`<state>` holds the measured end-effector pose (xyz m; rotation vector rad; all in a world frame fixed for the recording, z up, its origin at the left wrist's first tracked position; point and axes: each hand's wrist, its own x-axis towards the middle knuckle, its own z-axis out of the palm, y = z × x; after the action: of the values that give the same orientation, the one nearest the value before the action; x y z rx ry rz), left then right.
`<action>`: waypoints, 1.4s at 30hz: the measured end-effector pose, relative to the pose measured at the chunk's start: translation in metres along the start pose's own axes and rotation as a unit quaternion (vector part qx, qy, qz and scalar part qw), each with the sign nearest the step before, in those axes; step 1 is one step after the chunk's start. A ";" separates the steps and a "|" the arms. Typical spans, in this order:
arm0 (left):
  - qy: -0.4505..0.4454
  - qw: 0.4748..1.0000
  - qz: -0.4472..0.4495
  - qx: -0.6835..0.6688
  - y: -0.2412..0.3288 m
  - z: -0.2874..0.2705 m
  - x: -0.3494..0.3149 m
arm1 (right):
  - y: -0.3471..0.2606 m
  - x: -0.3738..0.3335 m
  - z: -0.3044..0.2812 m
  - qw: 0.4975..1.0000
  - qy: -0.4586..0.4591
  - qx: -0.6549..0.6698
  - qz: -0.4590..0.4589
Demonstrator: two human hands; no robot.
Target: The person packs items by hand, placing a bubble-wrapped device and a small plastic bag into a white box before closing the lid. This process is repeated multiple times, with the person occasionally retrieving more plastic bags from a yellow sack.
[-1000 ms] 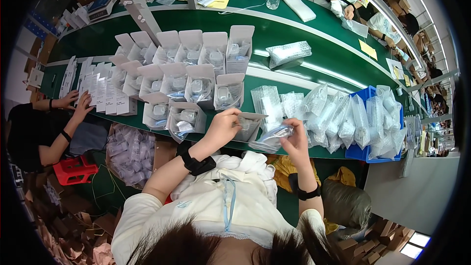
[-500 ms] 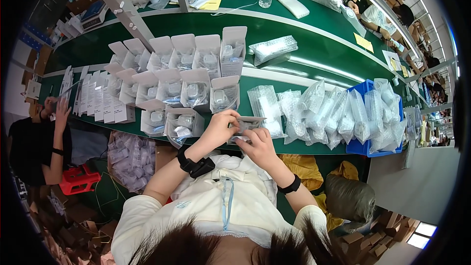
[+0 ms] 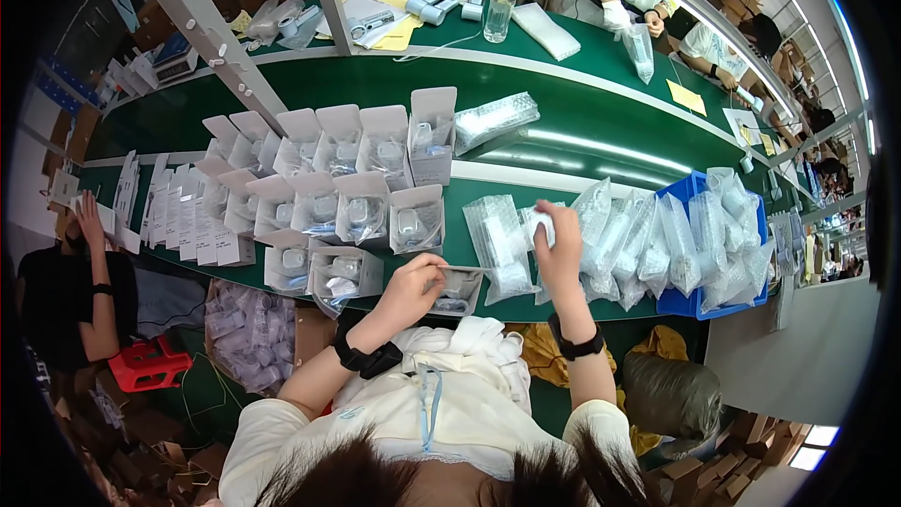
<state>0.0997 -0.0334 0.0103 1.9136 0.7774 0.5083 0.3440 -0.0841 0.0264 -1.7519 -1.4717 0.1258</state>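
My left hand [image 3: 411,291] is closed on the edge of a small white box [image 3: 458,304], which stands with its top open at the front edge of the green table. Something in clear plastic lies inside the box, only partly visible. My right hand [image 3: 559,249] is over the bubble-wrapped pouches, thumb and fingers apart. Just beside its fingertips is a bubble-wrap pouch [image 3: 531,225], partly covered by the hand. To its left lies a larger bubble-wrapped pack [image 3: 500,249].
Rows of open white boxes [image 3: 362,211] with bagged devices stand left of my hands. Folded cartons [image 3: 192,216] line up farther left. Several pouches lean against a blue bin [image 3: 758,296] at right. Another person [image 3: 70,300] handles a carton at far left.
My right hand has left the box and moved right to the pouches. The left hand stays at the box. The view has shifted slightly, and the person at left has raised a carton.
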 end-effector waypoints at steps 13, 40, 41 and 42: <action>0.081 0.991 -0.096 0.051 0.027 0.027 -0.038 | 0.145 0.193 0.205 0.872 -0.302 -0.381 -0.057; 0.029 0.989 0.107 0.097 0.135 -0.054 0.061 | 0.014 0.072 -0.038 0.847 -0.455 0.265 -0.073; 0.078 0.976 0.173 0.108 0.138 -0.058 0.078 | 0.010 0.080 -0.033 0.859 -0.395 0.322 -0.051; 0.125 0.956 0.237 0.118 0.138 -0.062 0.093 | 0.009 0.087 -0.028 0.865 -0.332 0.376 -0.025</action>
<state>0.1674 0.0271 0.1628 2.2992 0.5473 1.0043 0.3933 -0.0244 0.0752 -1.0399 -1.6038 1.2110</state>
